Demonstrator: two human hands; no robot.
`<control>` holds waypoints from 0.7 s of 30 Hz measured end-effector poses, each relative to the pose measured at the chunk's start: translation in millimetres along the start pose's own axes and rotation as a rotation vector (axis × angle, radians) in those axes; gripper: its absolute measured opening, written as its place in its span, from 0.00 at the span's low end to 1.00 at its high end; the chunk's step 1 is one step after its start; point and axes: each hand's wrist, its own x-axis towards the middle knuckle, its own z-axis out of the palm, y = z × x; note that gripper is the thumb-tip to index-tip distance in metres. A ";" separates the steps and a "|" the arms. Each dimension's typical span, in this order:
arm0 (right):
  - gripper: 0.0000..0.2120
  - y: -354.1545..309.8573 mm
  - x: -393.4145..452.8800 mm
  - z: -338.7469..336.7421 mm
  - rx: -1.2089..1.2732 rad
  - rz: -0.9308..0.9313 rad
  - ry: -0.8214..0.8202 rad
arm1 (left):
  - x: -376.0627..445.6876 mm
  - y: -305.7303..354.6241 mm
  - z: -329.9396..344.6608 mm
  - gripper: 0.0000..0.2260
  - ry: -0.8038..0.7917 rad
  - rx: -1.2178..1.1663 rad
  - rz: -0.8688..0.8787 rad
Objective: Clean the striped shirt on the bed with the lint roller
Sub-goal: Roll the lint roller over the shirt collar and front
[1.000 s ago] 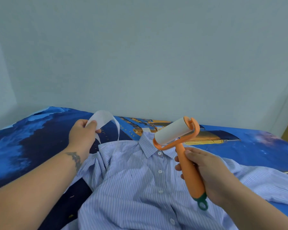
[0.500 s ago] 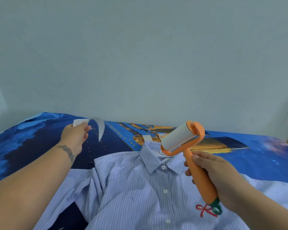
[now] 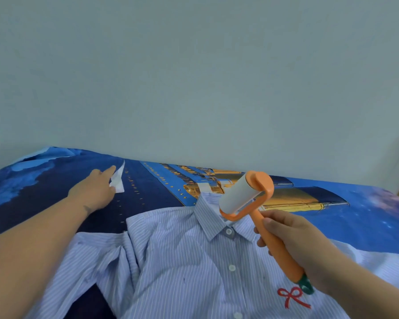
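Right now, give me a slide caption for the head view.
Right hand grips orange lint roller above striped shirt; left hand touches peeled sheet on bed.

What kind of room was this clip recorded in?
Most likely a bedroom. A bed with a blue ship-print bedspread stands against a plain pale wall, and a striped shirt is spread on it, with a lint roller in the right hand.
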 end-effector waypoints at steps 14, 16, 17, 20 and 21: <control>0.08 -6.1 13.4 35.8 -0.576 -0.421 -0.074 | -84.1 39.5 -17.8 0.13 -0.494 -0.250 0.241; 0.09 -6.4 15.4 43.3 -0.646 -0.457 -0.087 | -88.0 38.1 -14.7 0.12 -0.482 -0.387 0.232; 0.10 -7.0 16.2 47.3 -0.686 -0.471 -0.089 | -88.1 38.3 -12.5 0.11 -0.458 -0.444 0.216; 0.13 -8.1 19.4 57.8 -0.853 -0.541 -0.074 | -84.7 39.8 -5.7 0.12 -0.350 -0.432 0.190; 0.14 -8.3 20.6 60.6 -0.894 -0.567 -0.070 | -82.7 40.1 -4.5 0.12 -0.314 -0.384 0.192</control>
